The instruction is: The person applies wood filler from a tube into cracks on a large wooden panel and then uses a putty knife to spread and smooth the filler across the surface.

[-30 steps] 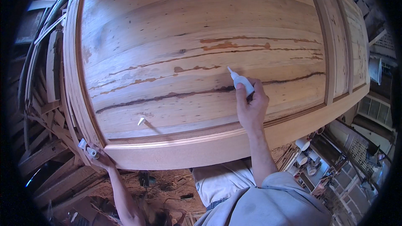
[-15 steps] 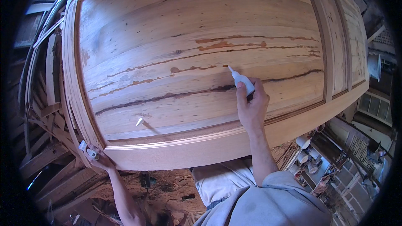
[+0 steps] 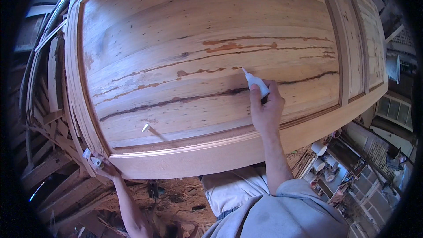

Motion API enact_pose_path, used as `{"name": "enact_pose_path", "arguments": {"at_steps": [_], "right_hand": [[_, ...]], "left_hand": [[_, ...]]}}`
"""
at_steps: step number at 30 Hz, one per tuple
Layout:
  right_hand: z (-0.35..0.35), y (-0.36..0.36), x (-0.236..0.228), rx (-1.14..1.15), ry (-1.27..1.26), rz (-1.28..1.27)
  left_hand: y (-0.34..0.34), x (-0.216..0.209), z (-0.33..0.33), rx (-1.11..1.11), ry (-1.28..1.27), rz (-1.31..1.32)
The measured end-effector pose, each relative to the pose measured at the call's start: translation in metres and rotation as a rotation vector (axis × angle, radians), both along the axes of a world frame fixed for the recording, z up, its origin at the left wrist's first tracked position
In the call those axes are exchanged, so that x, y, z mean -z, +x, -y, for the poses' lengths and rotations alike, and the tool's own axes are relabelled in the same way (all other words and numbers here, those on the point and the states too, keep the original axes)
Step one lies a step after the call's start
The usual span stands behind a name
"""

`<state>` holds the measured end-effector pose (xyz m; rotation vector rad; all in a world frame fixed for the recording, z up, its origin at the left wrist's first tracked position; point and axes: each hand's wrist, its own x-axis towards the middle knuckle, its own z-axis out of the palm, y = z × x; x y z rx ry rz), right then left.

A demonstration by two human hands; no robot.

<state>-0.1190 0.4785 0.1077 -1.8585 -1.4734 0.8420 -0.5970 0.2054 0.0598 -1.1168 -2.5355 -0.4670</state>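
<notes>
My right hand [image 3: 269, 110] is closed round a small white squeeze bottle [image 3: 257, 85] with a thin nozzle. Its tip points at the end of a short brown wet line on a wooden panel door [image 3: 176, 26]. Long reddish-brown streaks and one dark crack [image 3: 198, 98] run across the panel. At the door's lower left corner, my left hand [image 3: 107, 170] grips a small whitish bottle [image 3: 97, 162] whose label and details I cannot make out. A small white cone-shaped cap [image 3: 146, 128] stands on the panel nearer to me.
Raised moulding [image 3: 185, 146] frames the panel. Stacked boards and timber offcuts [image 3: 55, 75] crowd the left side. Sawdust [image 3: 185, 198] covers the floor below. White containers [image 3: 319, 149] and other clutter stand at the lower right.
My right hand has shifted slightly right with the squeeze bottle, and the brown line under the nozzle has grown longer to the right. My left hand stays at the corner.
</notes>
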Motion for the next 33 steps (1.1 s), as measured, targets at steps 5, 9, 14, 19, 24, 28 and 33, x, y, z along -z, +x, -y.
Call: {"name": "enact_pose_path", "arguments": {"at_steps": [5, 9, 14, 19, 24, 28, 33], "right_hand": [[0.0, -0.002, -0.001, -0.033, -0.02, 0.0], [0.0, 0.0, -0.001, -0.039, -0.014, 0.008], [0.0, 0.002, 0.003, -0.019, 0.055, 0.037], [-0.002, 0.005, 0.0, -0.016, 0.054, 0.044], [-0.002, 0.004, -0.002, 0.011, 0.057, 0.045], [0.0, 0.019, 0.008, 0.086, 0.067, -0.003], [0.004, 0.048, 0.019, 0.165, 0.042, -0.084]], "left_hand": [[0.011, -0.008, -0.011, -0.06, 0.017, 0.082], [0.009, -0.007, -0.011, -0.027, 0.04, 0.069], [0.002, 0.001, -0.006, 0.048, 0.069, -0.06], [-0.003, 0.005, 0.003, -0.079, 0.012, 0.063], [0.0, 0.002, 0.0, -0.075, 0.021, 0.044], [-0.003, 0.008, 0.003, -0.08, -0.004, 0.03], [-0.014, 0.011, 0.011, -0.145, 0.119, 0.305]]}}
